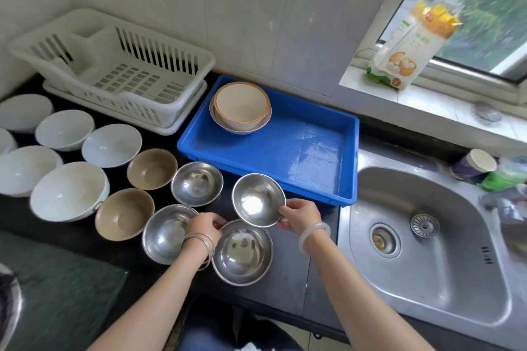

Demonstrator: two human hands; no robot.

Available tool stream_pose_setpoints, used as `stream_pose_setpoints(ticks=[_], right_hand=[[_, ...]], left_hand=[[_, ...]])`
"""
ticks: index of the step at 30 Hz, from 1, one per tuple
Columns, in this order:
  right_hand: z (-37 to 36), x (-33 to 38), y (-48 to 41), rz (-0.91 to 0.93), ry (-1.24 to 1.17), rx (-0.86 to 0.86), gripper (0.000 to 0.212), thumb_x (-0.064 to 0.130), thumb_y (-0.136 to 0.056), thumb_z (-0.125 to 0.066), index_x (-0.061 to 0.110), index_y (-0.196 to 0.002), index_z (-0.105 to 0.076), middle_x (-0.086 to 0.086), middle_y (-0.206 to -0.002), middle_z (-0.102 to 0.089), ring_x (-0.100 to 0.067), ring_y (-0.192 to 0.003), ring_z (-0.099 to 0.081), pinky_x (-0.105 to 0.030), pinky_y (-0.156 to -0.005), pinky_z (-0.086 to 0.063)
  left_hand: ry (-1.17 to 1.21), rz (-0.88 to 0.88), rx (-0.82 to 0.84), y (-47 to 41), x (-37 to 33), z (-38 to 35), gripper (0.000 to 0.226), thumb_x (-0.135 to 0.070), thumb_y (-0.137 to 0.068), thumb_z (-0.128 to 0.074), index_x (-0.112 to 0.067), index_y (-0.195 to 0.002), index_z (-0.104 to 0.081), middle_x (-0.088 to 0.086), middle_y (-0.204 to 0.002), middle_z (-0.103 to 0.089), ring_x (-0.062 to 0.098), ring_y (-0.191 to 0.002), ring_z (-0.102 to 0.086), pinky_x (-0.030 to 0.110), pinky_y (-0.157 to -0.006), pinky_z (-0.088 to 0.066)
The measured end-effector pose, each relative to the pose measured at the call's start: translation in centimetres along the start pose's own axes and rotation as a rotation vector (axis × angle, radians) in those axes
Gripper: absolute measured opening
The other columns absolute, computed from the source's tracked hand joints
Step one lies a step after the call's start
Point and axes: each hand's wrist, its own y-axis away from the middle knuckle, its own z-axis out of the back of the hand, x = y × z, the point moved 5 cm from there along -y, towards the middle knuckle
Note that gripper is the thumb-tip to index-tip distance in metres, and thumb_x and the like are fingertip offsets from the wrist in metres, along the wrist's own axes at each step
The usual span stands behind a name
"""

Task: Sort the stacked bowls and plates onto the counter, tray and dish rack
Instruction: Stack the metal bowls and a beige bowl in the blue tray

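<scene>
Most of the sorting looked done to me: white bowls [111, 145] sat singly across the left of the dark counter [288, 279], two tan bowls [152, 169] stood beside them, and three steel bowls [196, 183] rested further right toward the sink [427, 279]. The blue tray [313, 151] held only a cream bowl [241, 105] seated on a plate [262, 122] in its far left corner, and I could see no dish in the white dish rack [119, 71]. So I judged that the tray and rack had yet to receive most of their share, though I saw no tall stack left to draw from. The right hand [299, 216] pinched the near right rim of a fourth steel bowl [259, 200], thumb on top and fingers beneath. That bowl tipped toward the person, just in front of the tray's near wall, and its lower edge overlapped the far rim of the nearest steel bowl [242, 253]. It seemed lifted rather than set down. The left hand [204, 225] lay just left of it, fingers curled at the far left rim of that nearest bowl. Whether it truly gripped the rim or only rested there, I could not tell. The held bowl hung between the two hands, touching only the right.
</scene>
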Motion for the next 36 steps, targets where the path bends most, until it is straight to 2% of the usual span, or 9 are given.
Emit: stream_pose_setpoints(ticks=[5, 9, 11, 16, 20, 24, 27, 30, 36], right_hand=[[2.0, 0.1, 1.4, 0.062, 0.010, -0.060, 0.012, 0.006, -0.081, -0.061, 0.014, -0.081, -0.070, -0.007, -0.080, -0.072, -0.015, -0.060, -0.068, -0.025, -0.063, -0.059], [2.7, -0.9, 2.0, 0.059, 0.082, -0.112, 0.010, 0.006, -0.079, -0.062, 0.015, -0.077, -0.068, -0.005, -0.074, -0.070, -0.011, -0.052, -0.066, -0.021, -0.056, -0.057], [2.5, -1.3, 2.1, 0.065, 0.103, -0.126, 0.014, 0.005, -0.077, -0.061, 0.016, -0.071, -0.065, -0.003, -0.069, -0.067, -0.008, -0.044, -0.062, -0.020, -0.051, -0.056], [1.2, -1.9, 2.1, 0.092, 0.204, -0.137, 0.012, 0.009, -0.077, -0.061, 0.018, -0.069, -0.063, 0.001, -0.071, -0.066, -0.012, -0.051, -0.065, -0.033, -0.065, -0.061], [0.5, -2.3, 1.9, 0.102, 0.203, -0.144, 0.009, 0.010, -0.079, -0.062, 0.017, -0.073, -0.063, 0.000, -0.077, -0.066, -0.014, -0.057, -0.067, -0.034, -0.066, -0.061], [0.6, -3.0, 1.7, 0.094, 0.159, -0.156, 0.009, 0.013, -0.081, -0.067, 0.019, -0.079, -0.061, -0.002, -0.080, -0.066, -0.015, -0.061, -0.065, -0.022, -0.053, -0.056], [0.9, -3.7, 1.6, 0.081, 0.168, -0.178, 0.014, 0.023, -0.080, -0.071, 0.021, -0.087, -0.058, -0.001, -0.077, -0.065, -0.014, -0.056, -0.061, -0.022, -0.052, -0.052], [0.4, -4.7, 1.3, -0.003, 0.033, -0.115, 0.009, 0.025, -0.084, -0.068, 0.022, -0.088, -0.060, -0.006, -0.087, -0.066, -0.013, -0.057, -0.063, -0.021, -0.051, -0.053], [-1.4, -6.0, 1.1, -0.094, -0.171, -0.024, 0.017, 0.026, -0.091, -0.058, 0.018, -0.104, -0.065, -0.010, -0.098, -0.068, -0.026, -0.077, -0.071, -0.034, -0.069, -0.060]], left_hand=[[0.160, -0.003, 0.004, -0.6, -0.9, -0.7, 0.012, -0.013, -0.076, -0.069, -0.014, -0.088, -0.070, 0.005, -0.087, -0.073, 0.019, -0.083, -0.065, 0.024, -0.074, -0.047], [0.419, 0.064, 0.026, -1.1, -1.0, -1.2, 0.013, -0.003, -0.077, -0.067, -0.014, -0.086, -0.066, 0.012, -0.093, -0.070, 0.029, -0.092, -0.066, 0.043, -0.088, -0.054], [0.540, 0.099, 0.038, -1.3, -0.7, -1.4, 0.016, 0.001, -0.080, -0.063, -0.013, -0.089, -0.065, 0.015, -0.100, -0.068, 0.027, -0.091, -0.064, 0.041, -0.086, -0.054], [0.775, 0.218, 0.130, -1.2, -0.3, -2.3, 0.025, 0.001, -0.088, -0.055, 0.000, -0.113, -0.058, 0.014, -0.101, -0.060, 0.027, -0.090, -0.059, 0.039, -0.081, -0.049], [0.793, 0.245, 0.164, -0.9, -0.2, -2.8, 0.032, 0.005, -0.087, -0.053, 0.000, -0.118, -0.054, 0.016, -0.101, -0.058, 0.027, -0.090, -0.057, 0.039, -0.081, -0.049], [0.781, 0.231, 0.182, -1.0, 0.0, -2.9, 0.033, 0.007, -0.086, -0.054, 0.000, -0.118, -0.054, 0.013, -0.093, -0.061, 0.023, -0.084, -0.059, 0.029, -0.066, -0.057], [0.778, 0.239, 0.213, -1.3, 0.1, -2.9, 0.035, 0.007, -0.086, -0.054, 0.001, -0.120, -0.053, 0.017, -0.099, -0.060, 0.026, -0.090, -0.058, 0.037, -0.079, -0.050], [0.791, 0.254, 0.259, -1.5, 0.2, -2.9, 0.035, 0.006, -0.087, -0.052, 0.001, -0.122, -0.052, 0.017, -0.100, -0.061, 0.027, -0.091, -0.057, 0.035, -0.072, -0.052], [0.750, 0.229, 0.329, -1.4, -0.1, -2.9, 0.034, -0.001, -0.089, -0.052, -0.003, -0.123, -0.052, 0.012, -0.092, -0.063, 0.027, -0.094, -0.060, 0.029, -0.063, -0.056]])
